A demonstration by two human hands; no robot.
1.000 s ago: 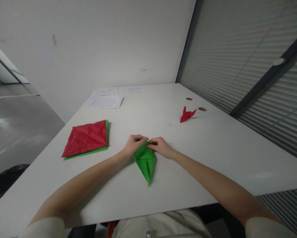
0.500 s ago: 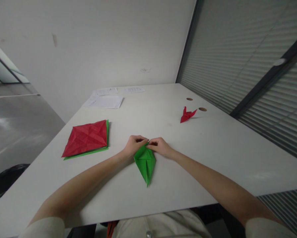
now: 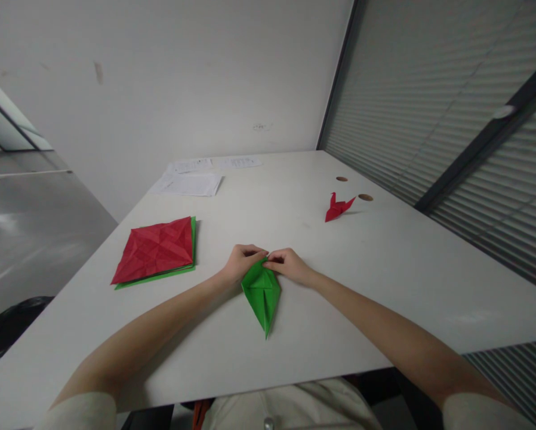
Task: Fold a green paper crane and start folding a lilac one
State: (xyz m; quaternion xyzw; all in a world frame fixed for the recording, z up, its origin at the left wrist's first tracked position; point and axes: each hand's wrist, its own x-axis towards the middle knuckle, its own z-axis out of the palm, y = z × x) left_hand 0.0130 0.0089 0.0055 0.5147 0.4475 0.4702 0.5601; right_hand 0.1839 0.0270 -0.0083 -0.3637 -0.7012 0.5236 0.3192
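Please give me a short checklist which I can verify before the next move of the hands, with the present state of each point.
1. Left hand at the far end of the green folded paper: ok.
2. Right hand at that same end: ok.
3. Near tip of the green paper free of both hands: ok, it points toward the person.
4. Crease at the far end sharp: cannot tell, the hands partly cover it.
5. Stack of red and green sheets apart from the hands: ok, it lies to the left.
6. Red folded figure apart from the hands: ok.
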